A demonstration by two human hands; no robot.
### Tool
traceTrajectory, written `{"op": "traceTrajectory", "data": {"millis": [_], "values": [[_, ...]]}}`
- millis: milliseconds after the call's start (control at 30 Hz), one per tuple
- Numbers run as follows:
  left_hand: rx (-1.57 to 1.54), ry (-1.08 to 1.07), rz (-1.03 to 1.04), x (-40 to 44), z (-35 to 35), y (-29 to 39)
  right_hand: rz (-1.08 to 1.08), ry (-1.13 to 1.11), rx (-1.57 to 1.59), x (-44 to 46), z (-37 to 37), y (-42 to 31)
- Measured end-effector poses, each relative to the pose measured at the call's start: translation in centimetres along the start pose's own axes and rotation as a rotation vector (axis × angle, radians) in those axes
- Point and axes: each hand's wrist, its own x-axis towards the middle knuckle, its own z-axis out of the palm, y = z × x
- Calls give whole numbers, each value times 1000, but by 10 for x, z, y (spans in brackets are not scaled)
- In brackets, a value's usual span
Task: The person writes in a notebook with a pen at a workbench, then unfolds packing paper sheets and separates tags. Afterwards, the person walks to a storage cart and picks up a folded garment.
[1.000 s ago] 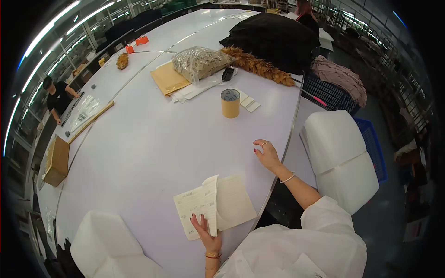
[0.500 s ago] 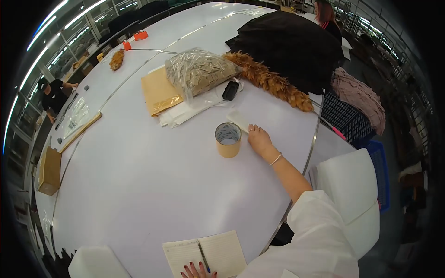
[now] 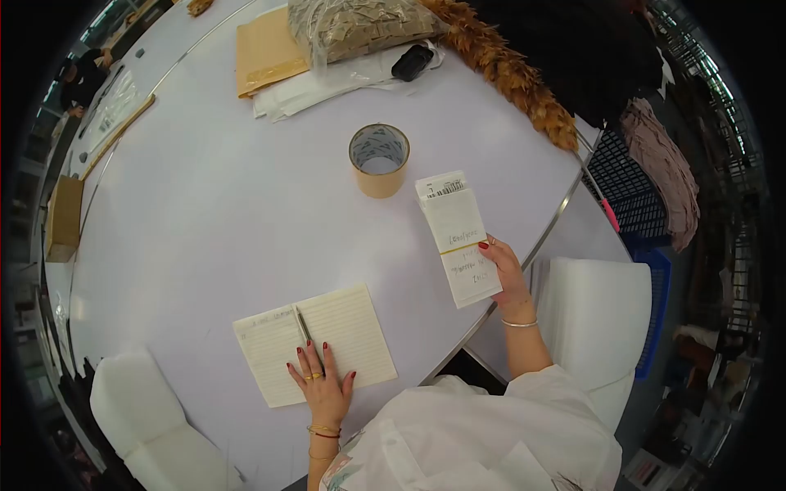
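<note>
Right hand (image 3: pixel 509 274): fingers clamped on cards (image 3: pixel 455 222), seemingly the holding step.
Left hand (image 3: pixel 327 396): fingers apart on notebook (image 3: pixel 364 340); lifting the pen (image 3: pixel 304 323) would need closing.

Banded card bundle (image 3: pixel 455 221) — now from beside the tape roll (image 3: pixel 379 179) into the right hand (image 3: pixel 509 274).

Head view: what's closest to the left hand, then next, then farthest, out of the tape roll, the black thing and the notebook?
1. Notebook: right under the left hand.
2. Tape roll: past the notebook, a little to the right.
3. Black thing: farther still, beyond the tape roll.
</note>
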Motion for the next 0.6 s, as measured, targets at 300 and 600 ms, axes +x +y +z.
{"op": "traceTrajectory", "data": {"millis": [300, 600], "values": [[-328, 179, 31, -19, 8, -24, -827, -351, -1501, -43, 87, 52], [-79, 189, 119, -44, 15, -61, -384, -277, -2263, 58, 50, 10]]}}
